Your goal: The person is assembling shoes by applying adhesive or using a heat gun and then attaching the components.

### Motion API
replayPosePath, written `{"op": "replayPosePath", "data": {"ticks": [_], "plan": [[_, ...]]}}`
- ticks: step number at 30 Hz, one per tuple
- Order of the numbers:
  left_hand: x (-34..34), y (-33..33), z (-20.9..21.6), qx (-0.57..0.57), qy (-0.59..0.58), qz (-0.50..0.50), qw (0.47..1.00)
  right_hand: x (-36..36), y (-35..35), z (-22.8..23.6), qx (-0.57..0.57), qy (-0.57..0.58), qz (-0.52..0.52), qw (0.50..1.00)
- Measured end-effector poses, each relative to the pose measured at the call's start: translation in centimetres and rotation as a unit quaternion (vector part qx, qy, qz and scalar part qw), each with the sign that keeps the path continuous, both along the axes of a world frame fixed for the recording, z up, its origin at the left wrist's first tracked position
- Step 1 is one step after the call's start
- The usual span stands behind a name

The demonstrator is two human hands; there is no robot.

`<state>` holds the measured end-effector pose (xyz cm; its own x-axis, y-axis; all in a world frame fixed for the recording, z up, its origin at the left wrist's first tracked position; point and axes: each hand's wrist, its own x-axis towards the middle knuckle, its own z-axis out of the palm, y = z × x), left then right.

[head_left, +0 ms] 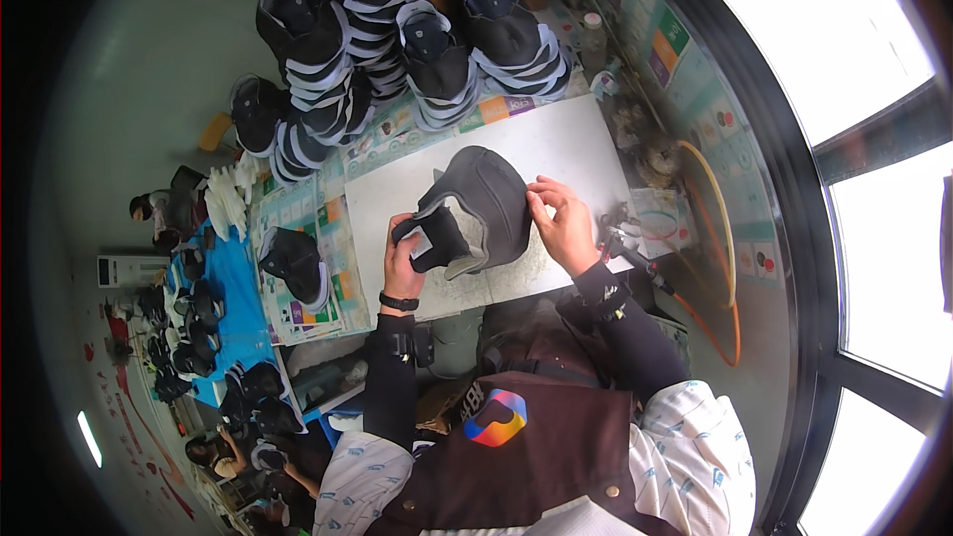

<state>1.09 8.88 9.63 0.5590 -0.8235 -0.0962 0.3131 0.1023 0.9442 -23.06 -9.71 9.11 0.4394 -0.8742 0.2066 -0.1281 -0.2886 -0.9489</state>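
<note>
A black shoe upper (504,201) is held over a white board (586,144), its opening and pale lining edge turned toward me. My left hand (402,263) grips the heel end, with the thumb near a small white label on the inside. At the toe end, my right hand (564,223) pinches the upper's right edge between thumb and fingertips; the other fingers are curled.
Tall stacks of black-and-white shoe uppers (316,65) stand along the far edge. A single upper (295,266) lies left of the board. A spray gun (627,238) with an orange hose (730,323) is at right. Other people (223,455) sit at far left.
</note>
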Motion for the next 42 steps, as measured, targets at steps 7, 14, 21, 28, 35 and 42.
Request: {"op": "replayPosePath", "data": {"ticks": [7,14,21,28,35,42], "plan": [[-1.1,-0.7,-0.2,0.088,0.179,0.112,0.974,-0.1,0.1,-0.7,0.223,-0.133,0.103,0.96],[0.1,-1.4,-2.6,0.118,0.312,0.111,0.936,-2.0,-0.2,-0.3,0.313,-0.199,0.254,0.893],[3.0,-2.3,-1.7,0.26,0.276,0.046,0.924,-12.4,-0.7,-12.3,-0.062,0.474,0.043,0.877],[7.9,-5.6,-11.6,0.323,0.363,0.003,0.874,-13.8,-0.7,-18.9,-0.182,0.559,0.002,0.809],[7.5,-8.3,-12.8,0.357,0.331,0.02,0.873,-14.2,-2.2,-16.3,-0.098,0.365,-0.057,0.924],[7.5,-7.6,-12.7,0.359,0.319,0.021,0.877,-6.6,-1.0,-1.0,0.243,0.096,0.192,0.946]]}}
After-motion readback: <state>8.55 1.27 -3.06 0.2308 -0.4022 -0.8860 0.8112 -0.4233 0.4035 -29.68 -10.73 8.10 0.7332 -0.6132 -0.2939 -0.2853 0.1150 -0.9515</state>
